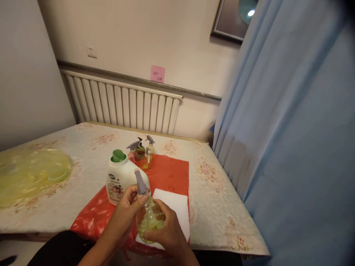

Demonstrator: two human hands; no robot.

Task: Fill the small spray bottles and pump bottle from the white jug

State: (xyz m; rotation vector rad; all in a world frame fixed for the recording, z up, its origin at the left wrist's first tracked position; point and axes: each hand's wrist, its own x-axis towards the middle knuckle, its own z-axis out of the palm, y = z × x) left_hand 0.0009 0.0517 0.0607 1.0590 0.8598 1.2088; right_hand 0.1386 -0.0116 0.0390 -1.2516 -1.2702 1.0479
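A clear yellowish spray bottle (149, 216) with a grey trigger head is held in front of me, nearly upright. My left hand (131, 203) grips it at the neck, just under the trigger head. Round the bottle's body, my right hand (168, 227) is wrapped from the right side. Behind my left hand stands a large white detergent jug (126, 175) with a green piece in its open mouth. A folded white cloth (176, 207) lies beneath and behind the held bottle, on a red plastic sheet (170, 173).
Several other spray bottles (141, 152) stand grouped at the back of the red sheet. A yellow translucent plastic bag (33, 173) lies at left on the flowered bed cover (210, 203). A blue curtain (277, 129) hangs at right; a radiator (124, 103) lines the wall.
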